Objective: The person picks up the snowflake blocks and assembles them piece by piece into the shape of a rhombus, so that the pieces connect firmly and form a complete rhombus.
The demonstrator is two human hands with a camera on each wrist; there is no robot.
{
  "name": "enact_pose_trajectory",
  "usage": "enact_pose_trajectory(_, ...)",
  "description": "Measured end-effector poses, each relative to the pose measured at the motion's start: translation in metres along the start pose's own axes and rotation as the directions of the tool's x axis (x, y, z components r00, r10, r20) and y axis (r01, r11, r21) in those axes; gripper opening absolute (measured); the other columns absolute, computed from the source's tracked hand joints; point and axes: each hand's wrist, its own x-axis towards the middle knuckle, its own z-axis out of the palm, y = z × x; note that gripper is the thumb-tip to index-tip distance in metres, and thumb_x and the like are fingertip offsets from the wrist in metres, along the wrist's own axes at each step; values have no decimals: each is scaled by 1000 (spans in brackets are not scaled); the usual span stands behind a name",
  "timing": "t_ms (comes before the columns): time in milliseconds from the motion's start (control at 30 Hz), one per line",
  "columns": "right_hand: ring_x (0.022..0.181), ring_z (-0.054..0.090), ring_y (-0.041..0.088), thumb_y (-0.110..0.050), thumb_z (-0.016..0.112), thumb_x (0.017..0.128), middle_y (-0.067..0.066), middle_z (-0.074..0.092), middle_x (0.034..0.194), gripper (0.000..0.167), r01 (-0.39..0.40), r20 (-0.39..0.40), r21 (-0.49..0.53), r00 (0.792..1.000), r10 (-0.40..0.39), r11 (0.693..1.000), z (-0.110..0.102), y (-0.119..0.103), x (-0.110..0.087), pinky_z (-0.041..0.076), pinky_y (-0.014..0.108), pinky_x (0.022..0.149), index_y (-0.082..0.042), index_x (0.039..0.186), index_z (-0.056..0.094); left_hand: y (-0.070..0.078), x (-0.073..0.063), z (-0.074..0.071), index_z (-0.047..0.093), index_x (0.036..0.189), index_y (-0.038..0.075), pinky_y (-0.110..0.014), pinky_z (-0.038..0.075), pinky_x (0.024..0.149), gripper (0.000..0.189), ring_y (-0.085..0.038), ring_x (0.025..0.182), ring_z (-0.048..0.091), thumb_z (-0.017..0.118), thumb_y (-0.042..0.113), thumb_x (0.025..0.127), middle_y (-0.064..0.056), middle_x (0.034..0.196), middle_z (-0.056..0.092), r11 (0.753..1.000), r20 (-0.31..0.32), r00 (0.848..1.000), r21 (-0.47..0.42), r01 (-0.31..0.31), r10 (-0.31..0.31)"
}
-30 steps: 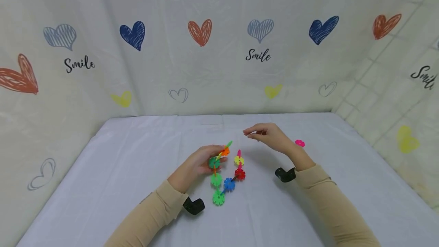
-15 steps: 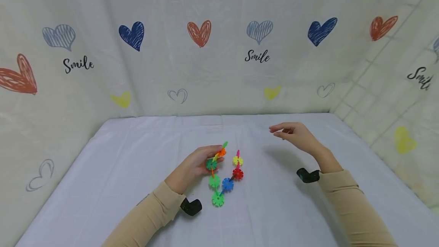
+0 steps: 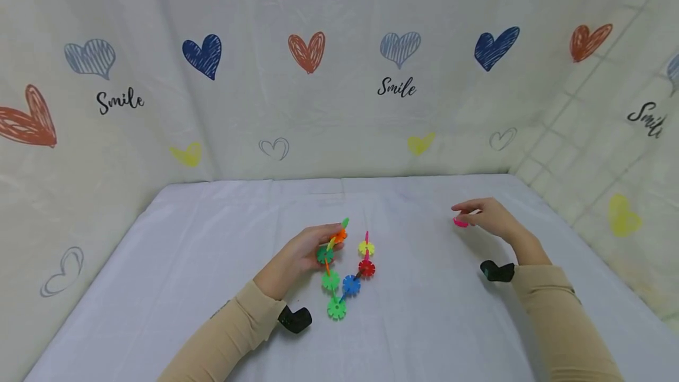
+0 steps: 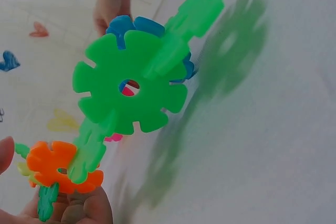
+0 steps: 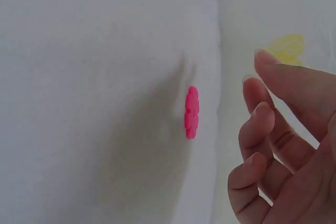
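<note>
My left hand (image 3: 296, 257) grips a chain of notched plastic flower discs (image 3: 336, 309) near its upper left end, by the orange disc (image 4: 52, 163). The discs, in green, blue, red, yellow and other colours, are slotted edge to edge in a U shape. In the left wrist view a large green disc (image 4: 100, 77) hangs nearest the camera, hiding much of a blue one (image 4: 119, 26). On the right, a single pink disc (image 5: 191, 113) lies flat on the white cloth. Over it hovers my right hand (image 3: 492, 220), fingers loosely bent, thumb and index fingertip apart from the disc, holding nothing.
A white cloth (image 3: 424, 311) covers the table. Behind it hangs a pale curtain (image 3: 339, 105) printed with hearts and lettering. Black wrist cameras sit under the left sleeve (image 3: 295, 319) and right sleeve (image 3: 498, 272).
My right hand has swung right, away from the chain, and come down over the pink disc. My left hand and the chain have shifted only slightly left.
</note>
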Motion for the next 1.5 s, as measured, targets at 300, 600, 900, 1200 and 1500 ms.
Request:
enact_pose_trajectory(300, 86, 59, 21, -13, 71, 95, 17, 66, 104, 44, -97, 58, -38, 993, 99, 995, -6, 18, 6, 49, 33, 73, 13, 128, 59, 2, 1, 1, 58, 141, 9, -34, 45, 73, 47, -18, 95, 63, 66, 32, 101, -11, 132, 59, 999, -20, 999, -9, 36, -36)
enact_pose_trajectory(600, 81, 58, 20, -15, 72, 92, 16, 64, 99, 46, -146, 81, -46, 985, 149, 988, -7, 25, 15, 47, 34, 71, 14, 124, 57, 3, 1, 1, 54, 143, 8, -34, 44, 73, 52, -17, 92, 63, 66, 35, 101, -11, 130, 61, 999, -18, 999, -2, 40, -40)
enact_pose_trajectory(900, 81, 57, 22, -16, 73, 92, 15, 62, 95, 40, -192, 85, -52, 977, 196, 980, -6, 23, 20, 46, 34, 70, 12, 115, 56, 2, 2, 1, 51, 145, 9, -36, 42, 76, 54, -18, 97, 63, 66, 36, 101, -12, 134, 59, 999, -15, 999, 5, 51, -51)
enact_pose_trajectory(1200, 72, 54, 17, -15, 71, 94, 6, 59, 85, 35, -182, 65, 24, 982, 180, 983, -4, 26, 22, 45, 32, 66, 6, 108, 47, 3, 3, 1, 51, 146, 9, -34, 38, 75, 54, -17, 98, 63, 65, 36, 101, -14, 139, 57, 999, -13, 999, 11, 37, -37)
enact_pose_trajectory(1500, 77, 57, 16, -19, 67, 100, 8, 68, 91, 42, -140, -70, 141, 986, 151, 980, 2, 15, 17, 45, 29, 67, 9, 127, 49, 1, 3, 1, 55, 144, 10, -32, 34, 75, 51, -18, 97, 64, 66, 34, 101, -14, 139, 57, 999, -13, 999, -5, 36, -36)
